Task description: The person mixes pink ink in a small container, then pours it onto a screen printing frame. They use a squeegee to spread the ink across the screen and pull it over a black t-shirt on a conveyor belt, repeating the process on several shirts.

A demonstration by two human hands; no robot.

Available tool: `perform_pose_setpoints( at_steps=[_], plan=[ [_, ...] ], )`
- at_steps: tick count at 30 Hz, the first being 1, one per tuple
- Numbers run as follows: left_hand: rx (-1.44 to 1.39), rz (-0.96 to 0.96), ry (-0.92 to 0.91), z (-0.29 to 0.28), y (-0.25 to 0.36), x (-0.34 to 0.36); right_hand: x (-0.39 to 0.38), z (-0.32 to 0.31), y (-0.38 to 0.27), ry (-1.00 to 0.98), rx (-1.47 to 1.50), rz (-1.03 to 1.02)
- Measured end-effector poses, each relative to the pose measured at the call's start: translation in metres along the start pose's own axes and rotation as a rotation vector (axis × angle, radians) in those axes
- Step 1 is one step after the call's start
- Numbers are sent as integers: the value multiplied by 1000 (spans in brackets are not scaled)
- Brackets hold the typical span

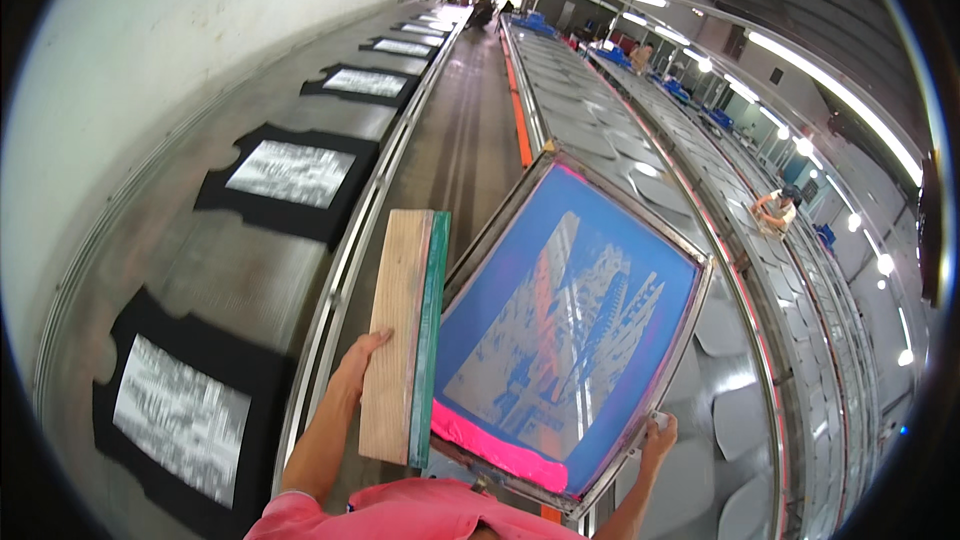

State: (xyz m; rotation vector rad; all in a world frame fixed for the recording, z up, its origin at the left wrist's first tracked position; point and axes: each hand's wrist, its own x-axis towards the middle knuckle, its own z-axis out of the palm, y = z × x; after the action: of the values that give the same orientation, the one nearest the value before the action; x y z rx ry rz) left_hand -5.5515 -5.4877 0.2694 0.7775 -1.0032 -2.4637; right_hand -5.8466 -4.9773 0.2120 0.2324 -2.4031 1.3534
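Plainly, both hands are occupied. A long squeegee with a pale wooden grip and a green blade (pixel 395 340) is grasped from its left side by the left hand (pixel 360 357); the thumb side is seen at the edge of the wood, while most of the fingers are hidden behind it. The squeegee is held nearly upright, just beside the left edge of a large rectangular printing screen with blue mesh (pixel 600 265). The screen's frame is grasped near its lower right corner by the right hand (pixel 658 435), and the whole screen is held tilted in front of the body, above the aisle and the edge of the right-hand row. A thick band of bright pink ink (pixel 495 446) is gathered along the mesh's near edge, and a pale patterned area is shown in the middle of the mesh.

To the left, a row of black fabric pieces (pixel 268 400) is laid out along a long grey surface (pixel 225 285), each marked with a grey and white rectangular print (pixel 182 422). To the right, flat grey rounded panels (pixel 740 425) are set out in a long row. Farther off on that side, another person (pixel 778 210) is seen leaning over a row.
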Motion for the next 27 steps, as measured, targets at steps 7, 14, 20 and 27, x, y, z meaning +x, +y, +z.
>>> perform_pose_setpoints(
  at_steps=[7, 14, 20, 27],
  plan=[
    [-35, 85, 135, 2, 90, 223, 203, 228, -79, -115, 26, 18],
    [-196, 181, 161, -7, 143, 415, 373, 416, -114, -147, -258, -185],
    [-104, 136, 163, 26, 222, 626, 516, 565, -121, -59, -264, -249],
    [-55, 34, 57, 86, 335, 848, 637, 675, -139, -20, -256, 122]
  ],
)
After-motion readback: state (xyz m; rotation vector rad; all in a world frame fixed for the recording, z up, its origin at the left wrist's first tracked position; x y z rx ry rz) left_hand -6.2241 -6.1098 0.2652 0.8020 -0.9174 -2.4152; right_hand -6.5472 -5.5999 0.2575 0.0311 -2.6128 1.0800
